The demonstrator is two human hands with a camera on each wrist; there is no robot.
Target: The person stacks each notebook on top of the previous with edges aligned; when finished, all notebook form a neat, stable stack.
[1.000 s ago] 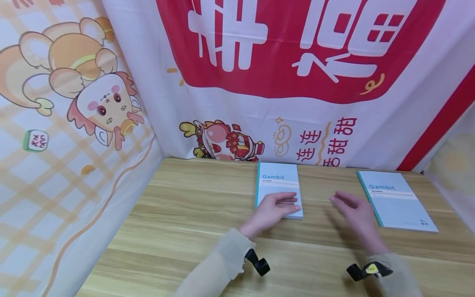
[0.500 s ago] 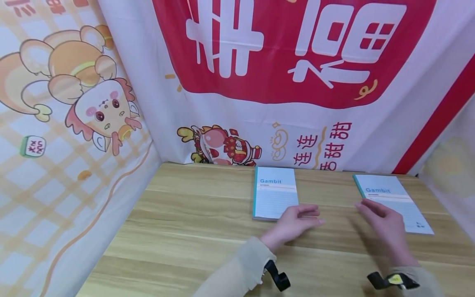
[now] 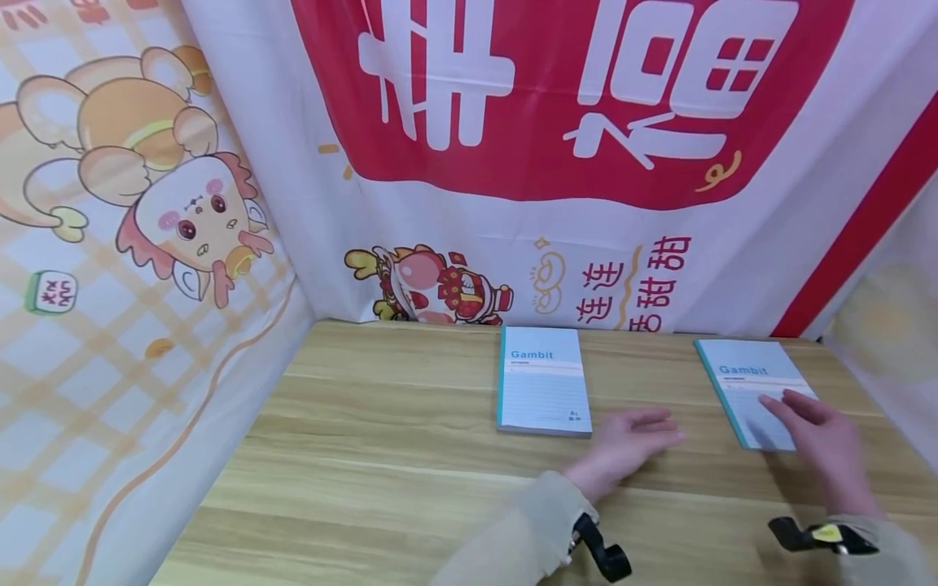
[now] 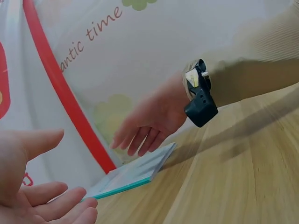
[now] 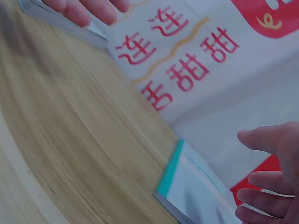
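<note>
Two pale blue notebooks marked "Gambit", each with a teal spine, lie flat on the wooden table. The left notebook point(image 3: 544, 382) is near the back middle, and the right notebook point(image 3: 755, 382) lies further right. My right hand point(image 3: 824, 435) hovers above the right notebook's lower right part, fingers loosely bent and holding nothing; it hides that corner. My left hand point(image 3: 626, 443) is over the table between the notebooks, just right of the left one, its fingers extended toward the right. In the left wrist view, the right hand point(image 4: 152, 119) hangs above the notebook point(image 4: 133, 172) with spread fingers.
The wooden table point(image 3: 381, 456) ends at a white and red printed cloth point(image 3: 440, 195) hung along the back. Another printed cloth point(image 3: 154, 350) with a cartoon animal closes off the left side. A pale cloth point(image 3: 890, 325) hangs at the right.
Both hands have moved right. The left hand has come off from over the left notebook, and the right hand has passed from left of the right notebook to above it. The notebooks stay put.
</note>
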